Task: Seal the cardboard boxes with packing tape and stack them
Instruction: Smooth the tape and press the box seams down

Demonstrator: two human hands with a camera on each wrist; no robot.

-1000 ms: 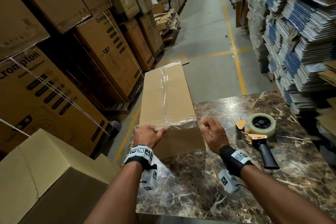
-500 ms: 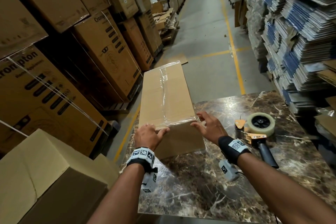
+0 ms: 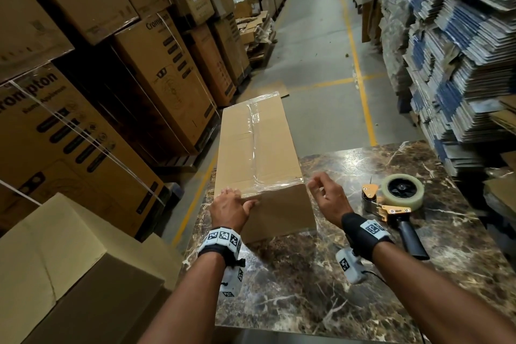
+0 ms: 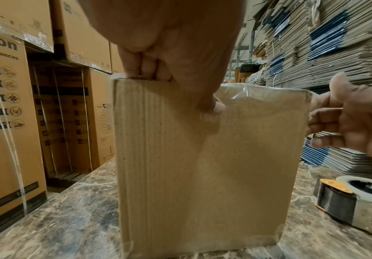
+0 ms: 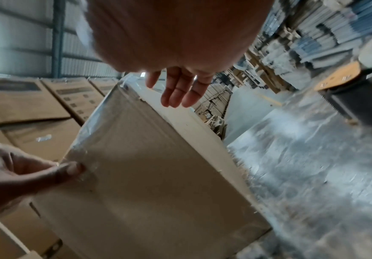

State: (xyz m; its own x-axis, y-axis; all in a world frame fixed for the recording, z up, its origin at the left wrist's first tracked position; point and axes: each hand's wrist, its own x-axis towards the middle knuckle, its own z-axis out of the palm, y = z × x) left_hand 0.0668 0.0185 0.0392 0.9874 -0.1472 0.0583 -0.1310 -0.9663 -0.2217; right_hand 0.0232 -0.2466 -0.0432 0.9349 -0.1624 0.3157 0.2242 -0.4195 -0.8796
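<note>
A long cardboard box (image 3: pixel 259 148) lies on the marble table (image 3: pixel 307 288), its far end jutting past the table's edge. Clear tape (image 3: pixel 254 142) runs along its top seam and over the near edge. My left hand (image 3: pixel 231 207) holds the near left corner, fingers over the top and thumb (image 4: pixel 215 108) pressed on the end face (image 4: pixel 202 166). My right hand (image 3: pixel 324 193) hovers just off the near right corner with fingers (image 5: pixel 178 92) loosely spread, holding nothing. The tape dispenser (image 3: pixel 396 198) lies on the table to the right.
A large plain carton (image 3: pixel 55 260) stands beside the table at lower left. Printed cartons (image 3: pixel 83 134) are stacked along the left. Piles of flattened cardboard (image 3: pixel 460 50) line the right. An aisle with yellow lines (image 3: pixel 360 86) runs ahead.
My right hand has come off the box's near top edge and lifted away to the right. My left hand has stayed on the corner.
</note>
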